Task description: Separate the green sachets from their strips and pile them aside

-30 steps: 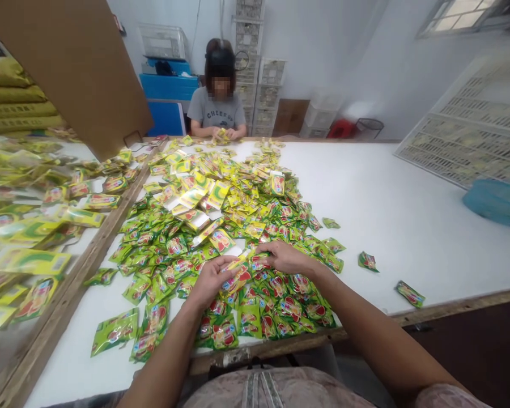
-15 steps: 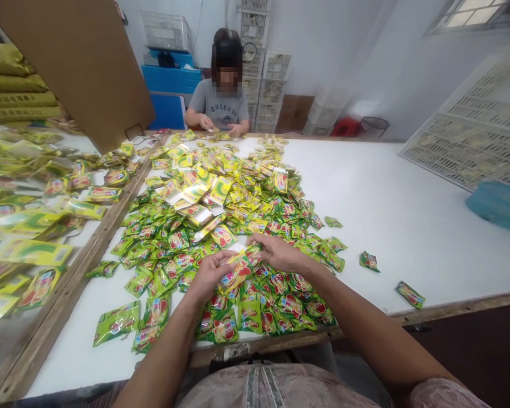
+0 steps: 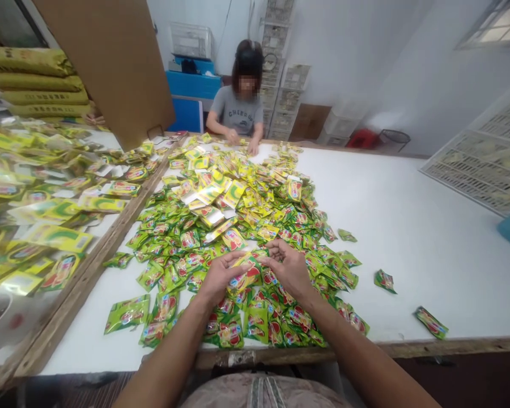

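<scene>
A wide heap of small green and yellow sachets (image 3: 221,215) covers the white table (image 3: 408,238) in front of me. My left hand (image 3: 218,276) is closed round a small stack of sachets (image 3: 244,271) held just above the heap's near edge. My right hand (image 3: 288,266) meets it from the right, fingers curled on the same stack. More sachets (image 3: 255,326) lie flat under both wrists, close to the table's wooden front edge.
Across the table a person in a grey shirt (image 3: 238,113) handles sachets with both hands. A brown cardboard sheet (image 3: 119,62) leans at the upper left over a second sachet-covered table (image 3: 38,187). Loose sachets (image 3: 430,321) lie to the right; white crates (image 3: 484,158) stand far right.
My right hand has drawn in towards my left, so both now close on the stack. The view has shifted slightly to the left and down.
</scene>
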Motion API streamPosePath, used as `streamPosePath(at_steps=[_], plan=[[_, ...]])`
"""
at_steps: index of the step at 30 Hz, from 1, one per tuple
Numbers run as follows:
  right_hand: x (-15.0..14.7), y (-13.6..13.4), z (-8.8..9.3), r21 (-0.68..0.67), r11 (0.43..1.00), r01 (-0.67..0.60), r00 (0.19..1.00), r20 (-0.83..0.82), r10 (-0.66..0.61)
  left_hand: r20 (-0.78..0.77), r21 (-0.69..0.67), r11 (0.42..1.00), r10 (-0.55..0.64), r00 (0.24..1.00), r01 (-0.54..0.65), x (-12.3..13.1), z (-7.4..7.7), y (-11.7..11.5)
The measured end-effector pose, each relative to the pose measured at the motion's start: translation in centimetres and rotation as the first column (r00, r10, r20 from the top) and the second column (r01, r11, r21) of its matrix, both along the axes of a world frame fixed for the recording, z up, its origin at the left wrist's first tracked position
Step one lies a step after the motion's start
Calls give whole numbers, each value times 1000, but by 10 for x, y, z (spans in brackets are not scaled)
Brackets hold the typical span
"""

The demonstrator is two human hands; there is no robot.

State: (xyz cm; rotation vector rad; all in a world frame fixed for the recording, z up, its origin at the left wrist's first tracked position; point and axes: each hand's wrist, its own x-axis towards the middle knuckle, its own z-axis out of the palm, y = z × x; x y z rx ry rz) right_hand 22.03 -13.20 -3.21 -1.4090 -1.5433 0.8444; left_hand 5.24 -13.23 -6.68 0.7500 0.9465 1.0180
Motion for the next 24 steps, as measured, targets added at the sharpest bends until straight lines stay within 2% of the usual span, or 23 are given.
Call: streamPosePath(at_steps=[6,11,13,15,17,21,24], plan=[[0,2,2,44,994,-103,988,116,98,-72,61,998,-26,997,30,-1,-3,1],[3,1,11,-7,963,-268,918,301,258,-34,4,1000,-5,999,5,0,-2,2],[2,-1,11,66,965,-254,916,338,218,-29,-1,1000,13,1000,-13,0,-3,3],[1,-3,9,166,969,-184,927,356,115,-51,23,999,35,998,-34,-1,-5,3],[-1,-4,7,199,971,-133,925,378,49,-78,52,996,71,994,-67,-1,-7,3],[-7,-7,4,40,985,-168,931,334,145,-5,27,996,90,996,-90,-1,-5,2],[-10,-8,2,-92,967,-239,954,162,252,82,-28,998,61,995,-59,-1,1,1]])
